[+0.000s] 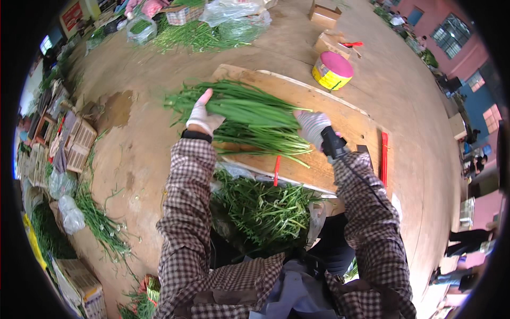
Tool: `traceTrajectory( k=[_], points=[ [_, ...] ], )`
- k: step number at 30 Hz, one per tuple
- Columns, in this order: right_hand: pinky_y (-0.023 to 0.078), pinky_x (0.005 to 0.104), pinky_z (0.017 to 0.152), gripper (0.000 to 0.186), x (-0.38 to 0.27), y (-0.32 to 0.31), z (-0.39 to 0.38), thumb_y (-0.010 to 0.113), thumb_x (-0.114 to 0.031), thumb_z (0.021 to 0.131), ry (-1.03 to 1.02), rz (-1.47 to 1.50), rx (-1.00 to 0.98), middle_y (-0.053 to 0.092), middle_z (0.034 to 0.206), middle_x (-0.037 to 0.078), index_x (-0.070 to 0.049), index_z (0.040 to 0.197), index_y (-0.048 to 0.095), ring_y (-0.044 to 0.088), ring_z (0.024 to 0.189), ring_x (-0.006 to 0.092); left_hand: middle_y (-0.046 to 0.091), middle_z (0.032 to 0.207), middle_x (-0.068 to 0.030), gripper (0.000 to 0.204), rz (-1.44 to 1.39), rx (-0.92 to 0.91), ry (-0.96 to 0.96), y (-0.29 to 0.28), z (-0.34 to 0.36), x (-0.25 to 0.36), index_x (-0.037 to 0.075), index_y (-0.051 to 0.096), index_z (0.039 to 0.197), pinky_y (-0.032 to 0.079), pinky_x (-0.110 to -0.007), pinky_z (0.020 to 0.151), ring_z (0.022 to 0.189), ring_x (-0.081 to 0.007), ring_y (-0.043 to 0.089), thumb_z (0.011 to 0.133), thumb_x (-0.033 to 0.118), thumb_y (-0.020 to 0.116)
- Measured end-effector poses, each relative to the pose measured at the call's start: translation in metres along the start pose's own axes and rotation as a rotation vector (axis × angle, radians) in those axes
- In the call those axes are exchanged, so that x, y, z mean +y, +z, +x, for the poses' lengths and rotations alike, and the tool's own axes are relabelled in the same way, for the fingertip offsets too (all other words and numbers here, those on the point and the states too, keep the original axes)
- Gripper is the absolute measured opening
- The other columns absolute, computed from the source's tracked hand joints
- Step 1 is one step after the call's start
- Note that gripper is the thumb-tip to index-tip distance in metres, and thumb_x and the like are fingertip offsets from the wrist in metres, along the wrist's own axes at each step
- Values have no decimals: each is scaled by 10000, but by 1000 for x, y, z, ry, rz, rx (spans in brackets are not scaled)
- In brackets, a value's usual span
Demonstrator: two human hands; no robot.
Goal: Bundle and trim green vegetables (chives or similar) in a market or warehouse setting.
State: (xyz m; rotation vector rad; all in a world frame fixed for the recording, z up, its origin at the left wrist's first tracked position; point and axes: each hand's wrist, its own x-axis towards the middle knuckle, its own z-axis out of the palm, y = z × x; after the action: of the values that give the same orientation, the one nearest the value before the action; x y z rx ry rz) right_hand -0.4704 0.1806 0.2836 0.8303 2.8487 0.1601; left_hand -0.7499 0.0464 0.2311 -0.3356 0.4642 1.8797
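A thick bunch of long green chives (255,109) is held over a wooden board (356,114), with more stalks lying beneath it. My left hand (204,118), in a pale fingerless glove, grips the leafy part, its thumb on top. At the pale stem end, my right hand (314,126), in a striped glove, is closed on the stalks; its fingertips are partly hidden. A bundle of red ties (384,159) lies at the board's right edge. One red strip (277,170) hangs over the near edge. A plastic-lined heap of loose greens (265,207) sits below, by my knees.
A round yellow tub with a pink top (333,70) stands beyond the board, near open cardboard boxes (325,14). Piled greens and plastic bags (234,26) lie farther back. Crates (79,141) and scattered stalks (103,223) line the left. People stand at the far right.
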Motion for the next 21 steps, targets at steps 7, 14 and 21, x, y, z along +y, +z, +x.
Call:
traceTrajectory(
  k=[7,14,21],
  points=[
    [532,403,599,161,11,55,17,519,-98,825,104,0,1,664,806,130,-59,970,577,666,809,293,502,1272,-191,537,16,-33,255,-42,-45,14,13,450,1272,363,-513,993,1113,-359,496,831,257,634],
    [525,390,649,311,15,65,19,624,-131,759,107,17,-13,651,879,108,-78,1052,536,655,834,286,499,1267,-126,506,2180,-478,1609,-33,7,-126,100,473,1278,294,-493,1038,1211,-322,425,841,317,612],
    [446,398,892,490,40,84,-84,604,-423,819,565,504,263,553,1174,133,-152,1220,531,574,1033,268,501,1287,-71,446,2408,-769,1346,-52,60,-133,148,508,1244,234,-480,1064,1212,-285,421,853,358,561]
  ],
)
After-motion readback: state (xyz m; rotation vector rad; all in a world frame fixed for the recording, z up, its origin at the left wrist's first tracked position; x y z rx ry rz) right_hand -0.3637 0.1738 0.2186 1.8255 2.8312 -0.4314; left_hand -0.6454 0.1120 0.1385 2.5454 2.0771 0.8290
